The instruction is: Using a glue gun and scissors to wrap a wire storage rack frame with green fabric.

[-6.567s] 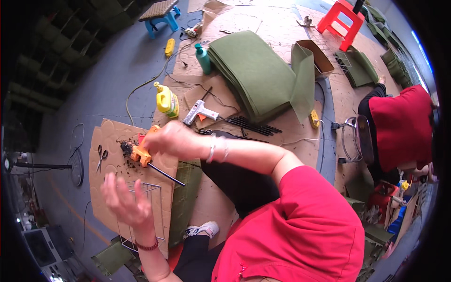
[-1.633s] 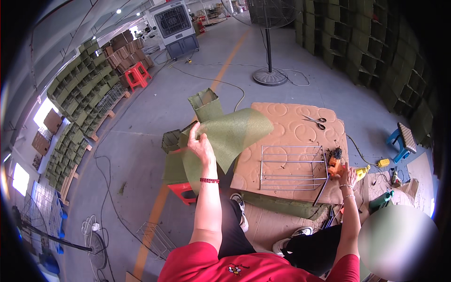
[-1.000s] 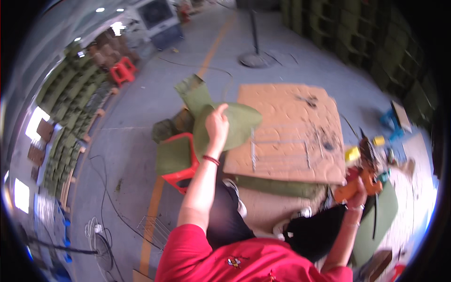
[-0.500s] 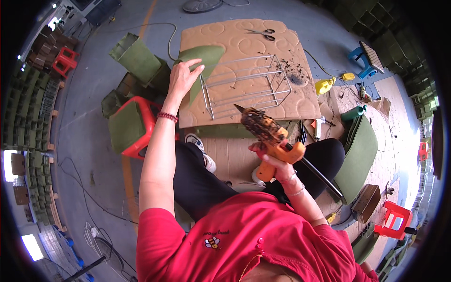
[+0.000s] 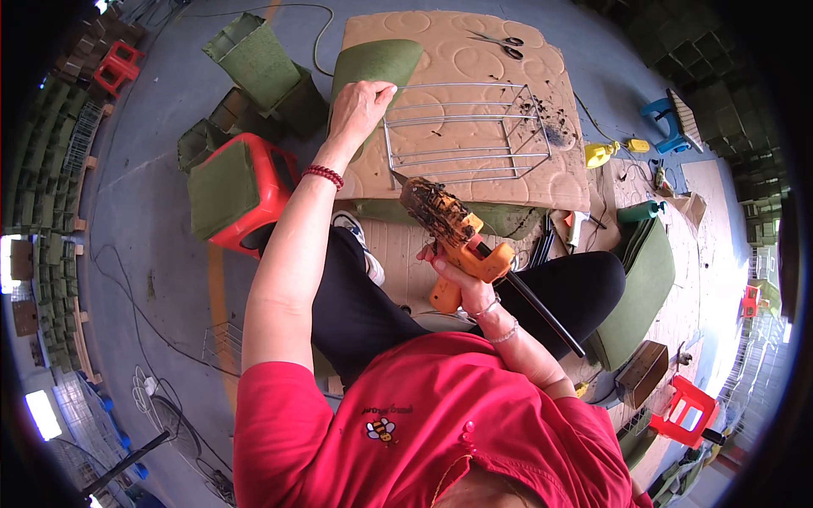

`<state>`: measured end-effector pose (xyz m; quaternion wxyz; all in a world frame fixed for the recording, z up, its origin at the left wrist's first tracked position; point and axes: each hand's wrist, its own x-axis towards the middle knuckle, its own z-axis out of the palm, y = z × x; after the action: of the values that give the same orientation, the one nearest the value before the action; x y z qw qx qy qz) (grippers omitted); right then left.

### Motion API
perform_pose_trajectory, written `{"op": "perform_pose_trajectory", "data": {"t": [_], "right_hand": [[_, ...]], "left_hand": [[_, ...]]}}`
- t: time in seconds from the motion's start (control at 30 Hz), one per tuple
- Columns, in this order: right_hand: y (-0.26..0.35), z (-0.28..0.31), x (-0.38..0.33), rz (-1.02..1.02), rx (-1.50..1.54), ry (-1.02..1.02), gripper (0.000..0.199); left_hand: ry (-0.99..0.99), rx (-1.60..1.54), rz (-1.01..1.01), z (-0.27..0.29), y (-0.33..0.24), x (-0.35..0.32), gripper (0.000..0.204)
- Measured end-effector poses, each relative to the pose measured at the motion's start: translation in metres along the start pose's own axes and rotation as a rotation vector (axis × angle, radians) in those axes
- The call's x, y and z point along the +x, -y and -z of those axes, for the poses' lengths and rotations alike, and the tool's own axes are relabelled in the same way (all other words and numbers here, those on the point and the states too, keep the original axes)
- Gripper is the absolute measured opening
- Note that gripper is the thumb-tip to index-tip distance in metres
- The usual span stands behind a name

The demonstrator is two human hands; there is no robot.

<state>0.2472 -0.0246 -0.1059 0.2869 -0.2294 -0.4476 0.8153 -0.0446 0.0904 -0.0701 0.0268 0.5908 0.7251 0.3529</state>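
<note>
My left hand (image 5: 359, 108) presses a green felt sheet (image 5: 373, 66) onto the brown cardboard mat (image 5: 474, 102), right at the left edge of a wire frame (image 5: 461, 131) lying on that mat. My right hand (image 5: 453, 275) grips an orange hot glue gun (image 5: 457, 237), its glue-crusted nozzle pointing up toward the frame's near corner. A black glue stick juts from the gun's rear toward the lower right.
A red stool (image 5: 246, 195) draped with green felt stands at my left, with green felt boxes (image 5: 254, 63) beyond it. Scissors (image 5: 500, 42) lie at the mat's far edge. A yellow bottle (image 5: 600, 154), a teal bottle (image 5: 639, 212) and folded felt (image 5: 644, 279) lie to the right.
My left hand has laid the green felt down on the cardboard beside the wire frame. My right hand has brought the glue gun in from the right to in front of me.
</note>
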Motion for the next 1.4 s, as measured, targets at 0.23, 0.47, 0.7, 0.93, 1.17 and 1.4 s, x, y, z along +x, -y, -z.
{"op": "perform_pose_trajectory", "data": {"t": [0.23,0.47,0.7,0.93,1.17,1.4], "right_hand": [[-0.0042,-0.0020,0.0056,0.017,-0.016,-0.037,0.013],[-0.0031,-0.0011,0.0084,0.028,-0.031,-0.039,0.013],[-0.0015,-0.0033,0.0082,-0.007,-0.025,-0.070,0.013],[-0.0022,-0.0028,0.0084,0.025,-0.005,-0.089,0.014],[0.0007,-0.0032,0.0072,-0.015,0.034,-0.094,0.014],[0.0026,-0.0022,0.0087,0.004,-0.002,-0.065,0.016]], "left_hand": [[-0.024,-0.009,-0.026,-0.0009,-0.0002,-0.0002,0.022],[-0.010,-0.013,-0.004,-0.0002,-0.0028,-0.0004,0.023],[-0.024,-0.005,-0.028,-0.0033,0.0002,0.0010,0.023],[-0.026,-0.016,-0.028,-0.0028,0.0006,0.0008,0.023],[-0.025,-0.020,-0.016,-0.0029,0.0003,0.0010,0.022],[-0.019,-0.020,-0.009,-0.0041,0.0007,0.0001,0.023]]}}
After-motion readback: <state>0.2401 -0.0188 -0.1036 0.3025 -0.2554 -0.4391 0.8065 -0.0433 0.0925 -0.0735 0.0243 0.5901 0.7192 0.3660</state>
